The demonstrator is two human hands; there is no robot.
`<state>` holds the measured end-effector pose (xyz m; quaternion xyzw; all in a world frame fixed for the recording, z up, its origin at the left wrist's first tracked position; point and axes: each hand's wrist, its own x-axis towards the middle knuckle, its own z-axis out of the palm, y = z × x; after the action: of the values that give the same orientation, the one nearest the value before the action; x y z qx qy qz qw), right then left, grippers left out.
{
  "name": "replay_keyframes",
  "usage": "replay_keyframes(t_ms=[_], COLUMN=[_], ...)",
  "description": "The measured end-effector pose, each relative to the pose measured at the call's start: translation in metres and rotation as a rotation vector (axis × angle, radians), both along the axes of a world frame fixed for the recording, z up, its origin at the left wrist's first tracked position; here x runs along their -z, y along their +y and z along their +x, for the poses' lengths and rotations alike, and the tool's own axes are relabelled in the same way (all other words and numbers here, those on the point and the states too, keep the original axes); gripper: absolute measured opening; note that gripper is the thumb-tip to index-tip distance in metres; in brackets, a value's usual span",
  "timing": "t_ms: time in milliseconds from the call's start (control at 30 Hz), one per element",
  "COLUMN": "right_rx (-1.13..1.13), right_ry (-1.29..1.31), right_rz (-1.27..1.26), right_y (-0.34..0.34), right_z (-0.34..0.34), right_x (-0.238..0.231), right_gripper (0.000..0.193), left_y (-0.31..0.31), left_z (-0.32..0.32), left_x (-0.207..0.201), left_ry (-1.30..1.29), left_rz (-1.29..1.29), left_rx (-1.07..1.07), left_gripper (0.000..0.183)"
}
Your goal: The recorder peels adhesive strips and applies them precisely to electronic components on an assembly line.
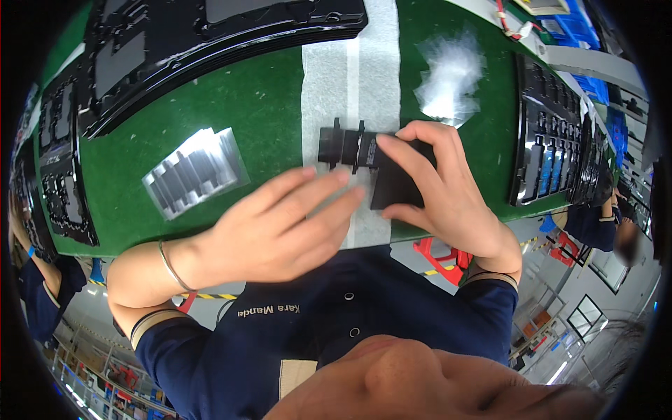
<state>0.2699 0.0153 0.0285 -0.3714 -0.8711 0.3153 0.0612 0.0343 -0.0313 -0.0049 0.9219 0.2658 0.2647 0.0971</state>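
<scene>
A black flat part (392,183) lies over the pale strip in front of me. My right hand (455,189) grips its right side, with thumb and fingers spread over opposite edges. At its upper left is a smaller black piece (353,147) with two upright crossbars; I cannot tell if the two are joined. Beside these pieces hovers my left hand (287,224), fingers stretched out and apart, nothing visible in it. Its fingertips come close to the black parts, and whether they touch is unclear.
Clear striped film sheets (196,175) lie at left on the green mat (273,105). A loose pile of clear film (451,73) sits at upper right. Stacked black trays stand at the back left (224,35), far left (66,168) and right (549,140). Other people are at both sides.
</scene>
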Motion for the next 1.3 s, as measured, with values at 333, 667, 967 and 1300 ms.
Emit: replay_keyframes(t_ms=[333, 667, 967, 1300], right_rx=[0.313, 0.249, 0.528, 0.263], right_ry=[0.437, 0.749, 0.545, 0.908], right_rz=[-0.052, -0.25, -0.216, -0.197], right_y=[-0.015, -0.053, -0.028, -0.07], right_z=[-0.003, -0.019, 0.015, -0.02], right_x=[-0.005, 0.033, 0.029, 0.049], right_gripper=[0.009, 0.012, 0.019, 0.018], left_y=[-0.041, -0.065, -0.078, -0.069], left_z=[0.02, 0.047, 0.039, 0.047], left_x=[0.024, 0.016, 0.02, 0.024], left_ry=[-0.839, -1.419, -1.076, -1.211], left_rz=[-0.321, -0.975, -0.768, -0.668], left_rx=[-0.479, -0.248, -0.443, -0.299], left_gripper=[0.072, 0.069, 0.056, 0.048])
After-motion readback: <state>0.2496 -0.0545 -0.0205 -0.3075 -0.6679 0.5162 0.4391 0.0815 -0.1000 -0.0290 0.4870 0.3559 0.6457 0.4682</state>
